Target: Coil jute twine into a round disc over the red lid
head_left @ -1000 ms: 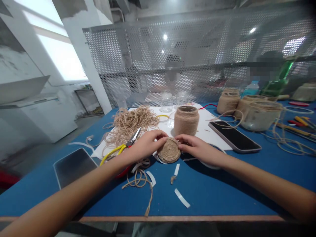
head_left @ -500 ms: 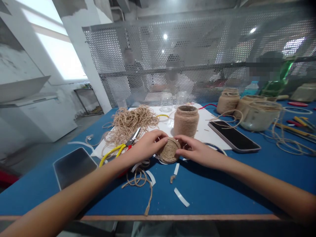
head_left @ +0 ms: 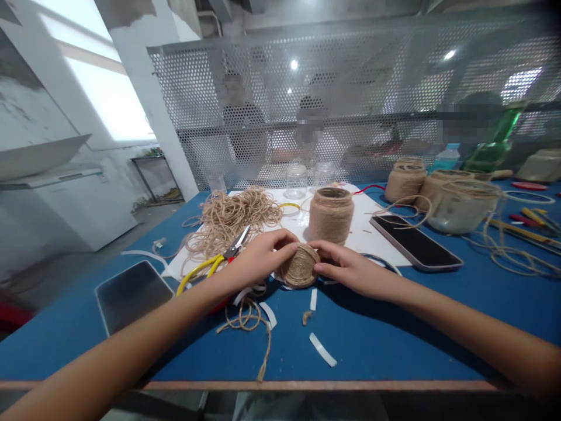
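Between my two hands is a round coil of jute twine (head_left: pixel 300 268), its flat spiral face tilted toward me. My left hand (head_left: pixel 272 252) grips its left edge with thumb and fingers. On the opposite edge, the fingers and thumb of my right hand (head_left: pixel 339 263) hold the rim. Just behind stands a jar wrapped in twine (head_left: pixel 331 216). Scissors with yellow handles (head_left: pixel 214 261) lie open beside my left hand, partly hidden by the wrist. Left of the jar is a tangled heap of jute twine (head_left: pixel 239 210).
White paper strips (head_left: pixel 322 349) and a loose twine end (head_left: pixel 263 362) lie near the front edge. A phone (head_left: pixel 416 242) rests at right, before twine-wrapped jars (head_left: pixel 405 180) and a glass jar (head_left: pixel 463 207). A dark tablet-like panel (head_left: pixel 134 295) is at left. Perforated metal mesh (head_left: pixel 272 105) stands behind.
The coil has tilted slightly between my hands, and my fingers have shifted a little on its edges. Everything else on the table stays in place.
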Available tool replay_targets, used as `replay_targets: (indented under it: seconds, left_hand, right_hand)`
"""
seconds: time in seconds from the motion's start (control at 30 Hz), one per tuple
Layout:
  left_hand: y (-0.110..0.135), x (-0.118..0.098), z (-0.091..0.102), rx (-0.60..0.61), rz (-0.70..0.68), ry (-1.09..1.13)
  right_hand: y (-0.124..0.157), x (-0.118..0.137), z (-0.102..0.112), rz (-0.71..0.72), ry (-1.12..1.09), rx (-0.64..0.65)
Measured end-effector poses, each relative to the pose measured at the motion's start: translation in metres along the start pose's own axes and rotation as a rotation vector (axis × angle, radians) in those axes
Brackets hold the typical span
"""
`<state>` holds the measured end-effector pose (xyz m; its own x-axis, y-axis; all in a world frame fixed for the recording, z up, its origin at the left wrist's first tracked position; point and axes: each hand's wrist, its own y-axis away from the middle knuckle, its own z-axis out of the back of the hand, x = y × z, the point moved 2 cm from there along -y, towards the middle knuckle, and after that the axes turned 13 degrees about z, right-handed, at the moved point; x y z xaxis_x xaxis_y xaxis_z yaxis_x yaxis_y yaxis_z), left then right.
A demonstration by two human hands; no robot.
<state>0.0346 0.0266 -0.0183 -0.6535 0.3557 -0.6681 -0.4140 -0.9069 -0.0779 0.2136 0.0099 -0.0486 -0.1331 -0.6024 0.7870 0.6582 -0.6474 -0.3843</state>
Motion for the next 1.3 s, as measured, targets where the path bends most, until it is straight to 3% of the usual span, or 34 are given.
replay_targets:
  seconds: [0.27, 0.7, 1.13, 1.3]
  left_hand:
    - [0.0012, -0.0046, -0.0002, 0.003, 0.036, 0.056]
    - [-0.0019, 0.0025, -0.0009, 0.057, 0.055, 0.221]
    - [-0.0003, -0.0004, 0.0005, 0.087, 0.068, 0.222]
    - [0.0025, -0.0059, -0.0030, 0.113, 0.051, 0.228]
  right_hand:
    - [-0.0020, -0.0029, 0.0001, -0.025, 0.027, -0.014]
    - [-0.0005, -0.0051, -0.0010, -0.088, -0.342, -0.060]
    - [-0.0006, -0.0011, -0.0014, -0.101, -0.346, -0.051]
    - [-0.0024, 0.0007, 0.0013, -0.078, -0.216, -0.062]
